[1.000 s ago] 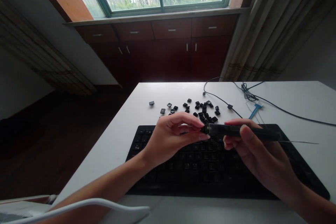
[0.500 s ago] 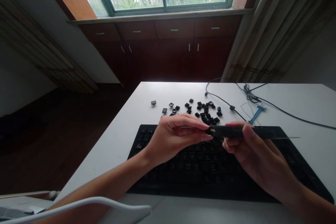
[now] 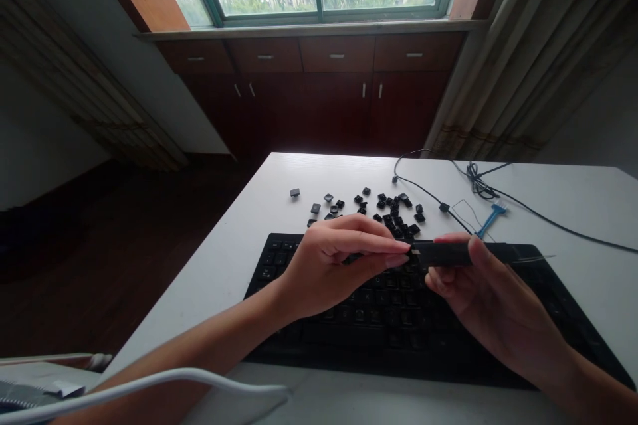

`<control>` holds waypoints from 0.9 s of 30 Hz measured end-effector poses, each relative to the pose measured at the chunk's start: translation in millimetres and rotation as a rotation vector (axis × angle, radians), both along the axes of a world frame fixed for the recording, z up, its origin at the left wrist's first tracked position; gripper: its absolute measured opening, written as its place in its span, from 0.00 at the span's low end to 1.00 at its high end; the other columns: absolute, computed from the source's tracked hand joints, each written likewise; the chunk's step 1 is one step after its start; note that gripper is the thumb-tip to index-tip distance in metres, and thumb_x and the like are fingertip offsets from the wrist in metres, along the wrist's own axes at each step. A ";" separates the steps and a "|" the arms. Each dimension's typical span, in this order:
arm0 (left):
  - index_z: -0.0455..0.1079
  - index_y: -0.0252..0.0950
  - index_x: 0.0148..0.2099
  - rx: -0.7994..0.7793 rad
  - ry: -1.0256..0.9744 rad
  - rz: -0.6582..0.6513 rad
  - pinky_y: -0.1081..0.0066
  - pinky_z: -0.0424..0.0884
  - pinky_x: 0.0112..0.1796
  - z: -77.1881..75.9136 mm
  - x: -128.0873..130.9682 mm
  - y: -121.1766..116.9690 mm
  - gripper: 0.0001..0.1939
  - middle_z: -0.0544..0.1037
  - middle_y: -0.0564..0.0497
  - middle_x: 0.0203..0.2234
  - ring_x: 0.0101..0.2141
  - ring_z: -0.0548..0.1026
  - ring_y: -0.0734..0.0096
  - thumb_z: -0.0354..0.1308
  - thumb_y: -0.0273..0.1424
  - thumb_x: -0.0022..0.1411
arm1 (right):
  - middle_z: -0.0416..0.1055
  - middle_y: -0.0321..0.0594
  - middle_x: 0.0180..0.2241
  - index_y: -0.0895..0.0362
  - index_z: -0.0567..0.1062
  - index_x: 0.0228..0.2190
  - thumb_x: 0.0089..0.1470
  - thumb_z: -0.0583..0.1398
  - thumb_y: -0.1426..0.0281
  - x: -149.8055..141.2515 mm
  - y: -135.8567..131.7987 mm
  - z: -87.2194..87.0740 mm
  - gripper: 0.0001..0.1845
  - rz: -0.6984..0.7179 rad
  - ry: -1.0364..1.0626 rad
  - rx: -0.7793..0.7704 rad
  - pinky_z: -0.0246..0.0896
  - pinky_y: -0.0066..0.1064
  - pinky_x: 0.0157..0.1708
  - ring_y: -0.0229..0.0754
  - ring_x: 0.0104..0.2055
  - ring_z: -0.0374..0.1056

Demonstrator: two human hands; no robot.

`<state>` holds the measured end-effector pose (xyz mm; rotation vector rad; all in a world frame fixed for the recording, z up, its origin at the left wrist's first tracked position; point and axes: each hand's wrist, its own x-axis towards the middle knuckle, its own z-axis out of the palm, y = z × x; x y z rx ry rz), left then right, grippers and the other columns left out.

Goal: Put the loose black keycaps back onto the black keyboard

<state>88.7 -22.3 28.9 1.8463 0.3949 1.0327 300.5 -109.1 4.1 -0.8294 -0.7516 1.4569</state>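
My right hand (image 3: 493, 299) is closed around a slim black tool (image 3: 448, 254), held level above the keyboard, thumb on its near side. A thin, pale wire-like tip sticks out of the tool's right end. At its left end, beside a small pale bit, the thumb and fingers of my left hand (image 3: 339, 265) pinch together; exactly what lies between the fingertips is too dark to make out. Below both hands lies a black keyboard (image 3: 343, 334), partly hidden by them. Several keys in its middle look bare of keycaps. Loose black keycaps (image 3: 395, 209) are scattered behind it.
A blue brush-like tool (image 3: 491, 219) with a thin wire loop lies behind the keyboard. A black cable (image 3: 548, 218) runs across the white table (image 3: 214, 265) to the right. Drawers and cabinets (image 3: 333, 99) stand beyond, under a window. A white curved bar (image 3: 189, 375) crosses the lower left.
The view has shifted slightly. My left fingertips and the tool's left end are a little further right, and the tool's thin tip shows less length. Both hands keep their grip.
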 end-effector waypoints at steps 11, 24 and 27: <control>0.80 0.38 0.47 -0.026 -0.079 0.010 0.78 0.77 0.38 -2.2 3.8 -7.1 0.16 0.79 0.49 0.39 0.37 0.78 0.76 0.65 0.18 0.58 | 0.76 0.37 0.31 0.52 0.81 0.44 0.64 0.58 0.60 0.8 -1.2 4.3 0.14 0.071 0.073 -0.019 0.71 0.25 0.38 0.35 0.33 0.71; 0.79 0.37 0.48 -0.317 -0.153 -0.115 0.72 0.78 0.44 -0.6 7.9 -15.1 0.15 0.78 0.46 0.42 0.42 0.78 0.71 0.65 0.19 0.59 | 0.78 0.38 0.41 0.52 0.83 0.40 0.58 0.58 0.64 9.4 -2.5 6.3 0.14 0.204 0.255 -0.093 0.72 0.34 0.43 0.41 0.38 0.72; 0.78 0.37 0.50 -0.344 -0.188 -0.133 0.71 0.78 0.45 -1.2 8.6 -17.2 0.19 0.78 0.47 0.42 0.42 0.78 0.71 0.66 0.18 0.58 | 0.79 0.40 0.38 0.53 0.83 0.40 0.56 0.59 0.63 11.2 -2.9 5.0 0.15 0.213 0.284 -0.144 0.72 0.35 0.44 0.42 0.38 0.73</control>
